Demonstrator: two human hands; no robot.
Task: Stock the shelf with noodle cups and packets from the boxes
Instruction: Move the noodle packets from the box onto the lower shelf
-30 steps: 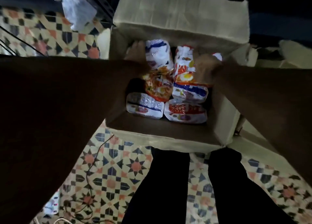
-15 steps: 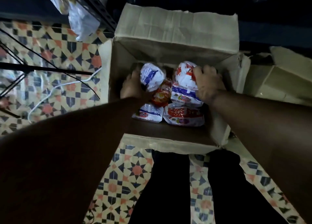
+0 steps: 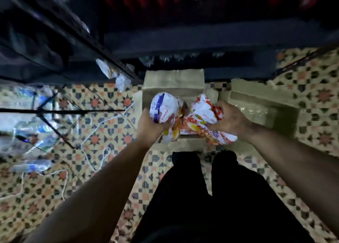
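Note:
My left hand (image 3: 149, 126) grips a bunch of noodle packets (image 3: 165, 110), white with blue and orange print. My right hand (image 3: 230, 119) grips a second bunch of noodle packets (image 3: 203, 118), white with red and orange print. Both bunches are held side by side, touching, above the open cardboard box (image 3: 174, 81) on the floor. The box's inside is hidden behind the packets. The dark shelf (image 3: 183, 41) stretches across the top of the view, blurred by motion.
A second open cardboard box (image 3: 256, 105) stands right of the first. A black wire rack (image 3: 55, 112) with bottles is at left. White cords (image 3: 102, 121) lie on the patterned tile floor. My dark trouser legs (image 3: 211, 197) are below the boxes.
Both hands closed on packets inside the box and lifted them up out of it. The view has pulled back and upward, showing the shelf and more floor.

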